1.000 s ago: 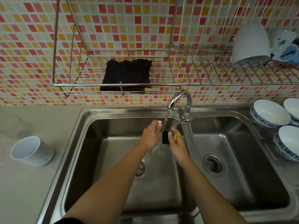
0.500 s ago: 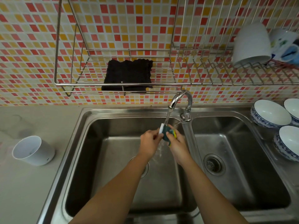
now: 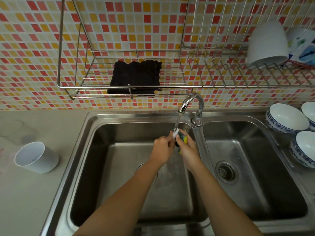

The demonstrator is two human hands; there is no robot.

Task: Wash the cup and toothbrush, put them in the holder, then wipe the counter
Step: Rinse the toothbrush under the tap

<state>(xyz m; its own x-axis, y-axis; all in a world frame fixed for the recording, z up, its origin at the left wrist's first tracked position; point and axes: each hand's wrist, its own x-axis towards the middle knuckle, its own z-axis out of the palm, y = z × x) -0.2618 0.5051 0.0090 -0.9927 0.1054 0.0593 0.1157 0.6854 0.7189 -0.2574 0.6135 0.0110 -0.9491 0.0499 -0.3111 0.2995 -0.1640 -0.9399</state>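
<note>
Over the left sink basin, my left hand grips a toothbrush; only its white tip shows, under the running water from the tap. My right hand is closed on a yellow and dark green sponge, pressed against the brush. A white cup lies tilted on the grey counter at the left, its mouth facing up and left. A black cloth rests on the wire wall rack above the sink.
The right basin has a drain strainer. Three blue-rimmed white bowls stand on the drainboard at the right. A white mug and a patterned cup sit on the right wire rack. The wall is tiled in red and yellow.
Both hands stayed under the tap. The toothbrush's white tip has come up into the water stream, and the sponge has been rubbed along it.
</note>
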